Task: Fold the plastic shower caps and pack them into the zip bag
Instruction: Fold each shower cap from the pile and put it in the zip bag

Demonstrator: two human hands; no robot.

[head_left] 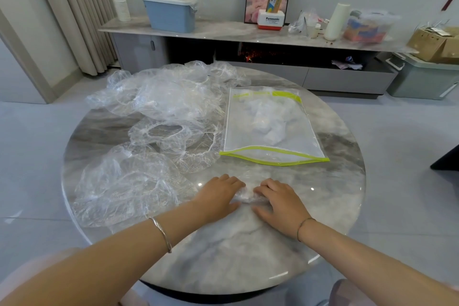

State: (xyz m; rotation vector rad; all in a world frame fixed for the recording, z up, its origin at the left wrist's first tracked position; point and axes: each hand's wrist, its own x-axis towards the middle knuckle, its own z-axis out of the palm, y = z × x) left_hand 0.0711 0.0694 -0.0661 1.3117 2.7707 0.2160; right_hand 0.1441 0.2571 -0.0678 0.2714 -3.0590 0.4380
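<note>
A small folded shower cap [244, 194] of clear plastic lies on the round marble table [223, 256] near its middle front. My left hand [218, 196] presses on its left side and my right hand [280, 204] on its right, fingers fairly flat. Beyond them lies the zip bag [270, 126], clear with a yellow-green zip edge, its mouth toward me, holding white folded caps inside. Several loose clear shower caps [159, 97] are spread over the table's left half; the nearest one [124, 189] lies just left of my left hand.
Behind the table runs a low grey cabinet [223, 30] with a blue bin [170, 11], a white box, bottles and clutter. Curtains hang at the left. A green-grey crate [422, 77] with a cardboard box sits at the right on the floor.
</note>
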